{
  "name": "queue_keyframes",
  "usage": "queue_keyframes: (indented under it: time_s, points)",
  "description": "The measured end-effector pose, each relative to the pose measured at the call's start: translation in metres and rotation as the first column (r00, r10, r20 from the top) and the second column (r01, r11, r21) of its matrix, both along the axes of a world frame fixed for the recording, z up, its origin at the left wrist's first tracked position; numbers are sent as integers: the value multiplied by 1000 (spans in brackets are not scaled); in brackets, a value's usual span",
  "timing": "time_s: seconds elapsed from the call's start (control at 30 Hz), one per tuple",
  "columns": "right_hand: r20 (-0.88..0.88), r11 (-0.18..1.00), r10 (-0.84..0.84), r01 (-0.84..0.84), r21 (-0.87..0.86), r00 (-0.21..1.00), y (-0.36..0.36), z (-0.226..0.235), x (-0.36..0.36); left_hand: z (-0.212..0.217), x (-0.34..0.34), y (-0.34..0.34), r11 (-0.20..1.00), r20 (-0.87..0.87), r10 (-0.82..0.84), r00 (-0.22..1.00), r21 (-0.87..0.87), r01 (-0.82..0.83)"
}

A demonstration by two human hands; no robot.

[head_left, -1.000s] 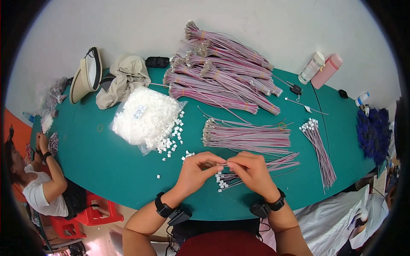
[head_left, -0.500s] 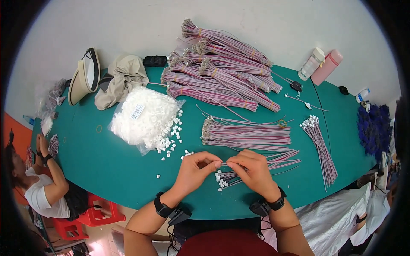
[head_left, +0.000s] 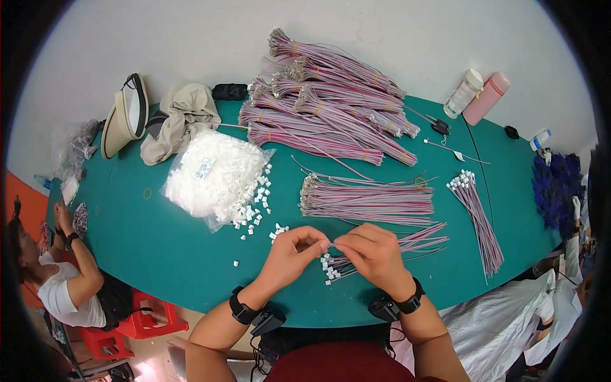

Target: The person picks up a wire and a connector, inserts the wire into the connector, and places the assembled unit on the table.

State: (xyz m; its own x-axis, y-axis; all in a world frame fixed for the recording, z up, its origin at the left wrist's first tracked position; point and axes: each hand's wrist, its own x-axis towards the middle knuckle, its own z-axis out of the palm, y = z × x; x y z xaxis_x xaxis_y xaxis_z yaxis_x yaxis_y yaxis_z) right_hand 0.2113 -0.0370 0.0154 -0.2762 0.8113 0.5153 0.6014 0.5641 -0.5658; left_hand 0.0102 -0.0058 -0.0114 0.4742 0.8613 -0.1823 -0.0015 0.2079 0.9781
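Observation:
My left hand [head_left: 289, 256] and my right hand [head_left: 377, 260] meet fingertip to fingertip above the front of the table, both closed in a pinch. A thin wire shows between them, held in the right fingers; whatever the left fingertips grip is hidden. Just below lie wires with white connectors [head_left: 332, 274] on their left ends, partly under my right hand. Beyond my hands rests a flat bundle of pink and grey wires [head_left: 369, 202] with bare metal ends. Small loose white connectors [head_left: 259, 198] are scattered beside a clear bag of white connectors [head_left: 213, 175] to the left.
Tied wire bundles [head_left: 331, 114] are heaped at the back. Connector-tipped wires [head_left: 480, 232] lie at right, near bottles [head_left: 487, 99] and dark blue wires [head_left: 559, 194]. A visor hat [head_left: 124, 121] and cloth [head_left: 184, 118] sit back left. A co-worker [head_left: 63, 274] sits at left.
My right hand has shifted slightly left, closing the small gap between my fingertips. At the far right, another person's gloved hand and sleeve have come into view beside the blue wires.

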Motion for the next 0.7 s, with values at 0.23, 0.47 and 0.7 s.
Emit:
queue_keyframes:
  time_s: [0.23, 0.47, 0.7]
  points:
    - [-144, 954, -46, 1, -298, 988, -4, 5, -1, 8, 4, -1, 980, -46, 22, 999, 198, -13]
    - [-213, 933, -54, -26, -358, 975, -5, 2, -1, 2, 2, 0, 962, -57, 32, 998, 271, -16]
    - [-200, 930, -55, -22, -367, 978, -8, -7, -4, 2, 0, -3, 955, -248, 1, 969, 288, 73]
